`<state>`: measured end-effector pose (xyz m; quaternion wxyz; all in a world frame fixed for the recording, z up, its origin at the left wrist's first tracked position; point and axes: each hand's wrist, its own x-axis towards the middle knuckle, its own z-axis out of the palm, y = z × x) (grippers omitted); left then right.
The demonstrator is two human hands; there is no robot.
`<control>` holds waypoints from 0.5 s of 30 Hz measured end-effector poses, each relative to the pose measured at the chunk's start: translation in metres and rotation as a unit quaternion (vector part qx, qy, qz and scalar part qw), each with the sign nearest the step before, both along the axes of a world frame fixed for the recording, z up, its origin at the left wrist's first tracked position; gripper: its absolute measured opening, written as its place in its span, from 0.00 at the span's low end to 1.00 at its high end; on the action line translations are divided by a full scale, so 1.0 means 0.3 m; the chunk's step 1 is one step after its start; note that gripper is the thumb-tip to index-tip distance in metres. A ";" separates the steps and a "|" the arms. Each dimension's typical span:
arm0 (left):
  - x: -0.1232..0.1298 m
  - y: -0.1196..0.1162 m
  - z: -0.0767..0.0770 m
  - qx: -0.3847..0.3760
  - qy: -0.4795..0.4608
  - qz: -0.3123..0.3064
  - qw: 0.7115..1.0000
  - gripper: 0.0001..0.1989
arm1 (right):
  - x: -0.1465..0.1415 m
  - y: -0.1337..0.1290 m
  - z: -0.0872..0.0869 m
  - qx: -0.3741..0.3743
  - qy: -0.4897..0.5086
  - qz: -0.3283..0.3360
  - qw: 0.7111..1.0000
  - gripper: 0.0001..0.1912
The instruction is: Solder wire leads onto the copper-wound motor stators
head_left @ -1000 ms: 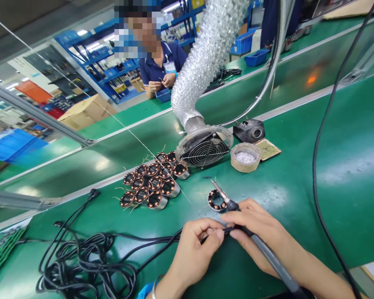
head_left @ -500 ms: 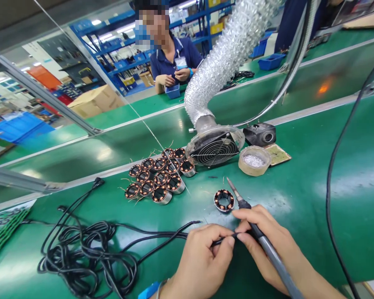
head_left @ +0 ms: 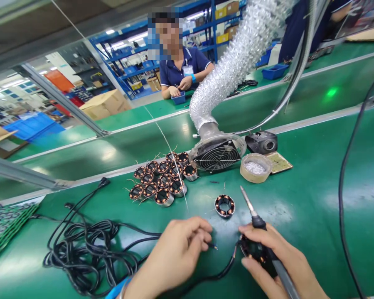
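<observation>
My left hand [head_left: 182,249] is closed around a black cable [head_left: 212,246], whose stripped wire end pokes out past the fingers. My right hand [head_left: 286,265] grips a soldering iron [head_left: 262,224], its bare tip pointing up and away to the left. Under the iron, the same hand also has a motor stator [head_left: 252,249] between thumb and fingers, partly hidden. From that stator a second black cable [head_left: 222,272] curves down to the left. Just beyond the hands, another stator [head_left: 225,206] with copper windings lies on the green bench.
Several stators [head_left: 162,178] stand clustered at the back. A fume extractor fan [head_left: 218,155], a tub of solder bits [head_left: 255,167] and a black holder [head_left: 262,142] sit right of them. Tangled cables [head_left: 84,253] cover the left. A co-worker [head_left: 185,70] sits opposite.
My hands have moved apart, the left with the cable end to the left. The stator and its cable now show in my right hand. The soldering iron has shifted right and down.
</observation>
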<state>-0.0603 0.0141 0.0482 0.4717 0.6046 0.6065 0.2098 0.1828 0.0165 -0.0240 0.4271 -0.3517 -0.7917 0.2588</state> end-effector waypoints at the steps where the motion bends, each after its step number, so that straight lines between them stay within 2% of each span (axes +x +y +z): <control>1: -0.010 0.035 -0.009 -0.001 0.010 0.030 0.999 0.12 | 0.013 0.003 0.003 -0.007 -0.008 0.027 1.000 0.18; 3: -0.016 0.110 -0.043 0.007 0.021 0.080 0.997 0.16 | 0.032 0.028 0.007 -0.009 -0.022 0.054 0.998 0.17; 5: -0.004 0.171 -0.081 0.000 0.013 0.097 0.995 0.18 | 0.038 0.077 0.004 0.004 -0.037 0.017 0.999 0.15; 7: 0.020 0.197 -0.109 -0.028 -0.012 0.088 0.996 0.20 | 0.035 0.136 -0.007 0.022 -0.055 -0.031 0.998 0.15; 8: 0.032 0.196 -0.116 -0.049 -0.029 0.075 0.996 0.21 | 0.032 0.162 -0.014 0.029 -0.062 -0.032 0.997 0.17; 10: 0.050 0.177 -0.115 -0.078 -0.048 0.037 0.995 0.23 | 0.029 0.202 -0.029 0.024 -0.071 0.014 0.997 0.23; 12: 0.059 0.160 -0.101 -0.050 -0.036 0.016 0.998 0.22 | 0.031 0.222 -0.040 0.004 -0.075 0.065 0.995 0.26; 15: 0.071 0.172 -0.072 0.073 0.049 -0.007 0.996 0.18 | 0.043 0.231 -0.045 -0.010 -0.067 0.100 0.993 0.28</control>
